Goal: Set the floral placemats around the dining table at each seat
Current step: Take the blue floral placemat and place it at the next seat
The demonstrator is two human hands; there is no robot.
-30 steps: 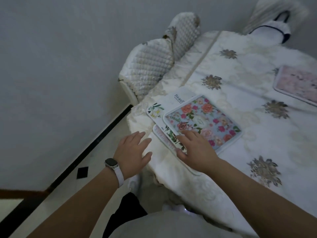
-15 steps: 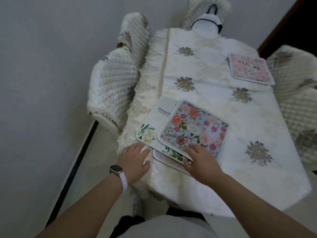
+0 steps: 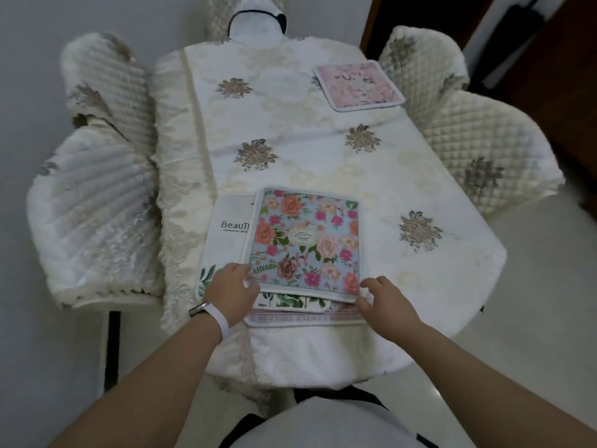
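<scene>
A stack of placemats lies at the near end of the table. On top is a blue floral placemat [image 3: 307, 240] with pink and orange roses. Beneath it show a white mat [image 3: 227, 227] printed "Beau" with green leaves, and a pink-edged mat [image 3: 303, 319] at the bottom. My left hand [image 3: 231, 291] pinches the blue placemat's near left corner. My right hand [image 3: 379, 294] pinches its near right corner. A pink floral placemat [image 3: 358, 84] lies alone at the far right seat.
The table [image 3: 290, 130] wears a cream cloth with embroidered flowers. Quilted chairs stand left [image 3: 93, 202], right [image 3: 478, 147] and at the far end [image 3: 261, 21]. A grey wall runs along the left; a dark doorway [image 3: 533, 43] is at the far right.
The view has swung so the table now lies straight ahead. My left hand moved from the table's edge onto the blue placemat's left corner; my right hand shifted to its right corner.
</scene>
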